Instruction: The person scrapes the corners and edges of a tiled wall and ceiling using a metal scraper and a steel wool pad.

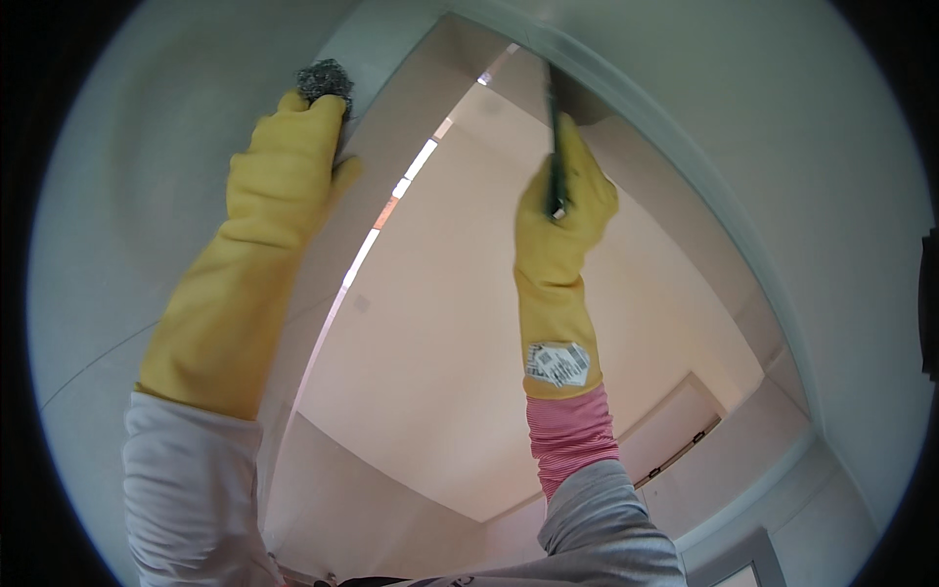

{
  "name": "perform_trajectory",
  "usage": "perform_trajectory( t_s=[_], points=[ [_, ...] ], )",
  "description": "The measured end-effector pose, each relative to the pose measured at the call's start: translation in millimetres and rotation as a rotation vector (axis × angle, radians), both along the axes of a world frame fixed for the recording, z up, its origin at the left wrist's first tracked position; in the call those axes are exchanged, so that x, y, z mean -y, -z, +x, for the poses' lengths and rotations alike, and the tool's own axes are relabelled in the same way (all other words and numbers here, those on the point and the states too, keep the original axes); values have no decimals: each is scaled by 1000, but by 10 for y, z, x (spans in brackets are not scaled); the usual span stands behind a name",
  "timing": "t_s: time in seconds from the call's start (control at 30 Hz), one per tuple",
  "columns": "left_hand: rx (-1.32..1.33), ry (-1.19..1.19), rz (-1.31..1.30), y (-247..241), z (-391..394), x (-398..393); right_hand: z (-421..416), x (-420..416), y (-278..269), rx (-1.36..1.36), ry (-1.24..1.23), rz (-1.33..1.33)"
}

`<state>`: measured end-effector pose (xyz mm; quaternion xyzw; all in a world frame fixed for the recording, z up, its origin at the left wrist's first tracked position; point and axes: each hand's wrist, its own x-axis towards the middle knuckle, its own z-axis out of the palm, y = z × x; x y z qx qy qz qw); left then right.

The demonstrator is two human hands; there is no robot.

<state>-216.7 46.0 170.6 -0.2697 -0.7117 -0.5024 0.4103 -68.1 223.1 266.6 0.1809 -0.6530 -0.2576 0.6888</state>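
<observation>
Both hands wear long yellow rubber gloves and are raised. My left hand (286, 161) grips a metal scouring pad (324, 79) against the pale wall surface (183, 110) beside the edge of a framed opening. My right hand (568, 198) is closed around a dark, narrow tool (554, 139), slightly blurred, whose far end reaches up to the top edge of the opening; its exact kind I cannot tell. A label with print sticks to the right glove's cuff, above a pink striped sleeve.
A pale frame edge (704, 176) curves around the opening. Beyond it show a smooth ceiling (425, 330), a thin bright gap (363, 257) and a panel with dark hinges (675, 440). A grey-framed object (770, 561) stands at lower right.
</observation>
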Motion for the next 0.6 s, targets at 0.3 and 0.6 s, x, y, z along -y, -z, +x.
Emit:
perform_trajectory(
  t_s=[0.3,0.6],
  points=[
    [1,-39,-26,10,-54,-53,-566,-122,96,-24,-151,-41],
    [-107,-7,16,100,-214,14,-1014,-51,-2,15,-222,10]
  ],
)
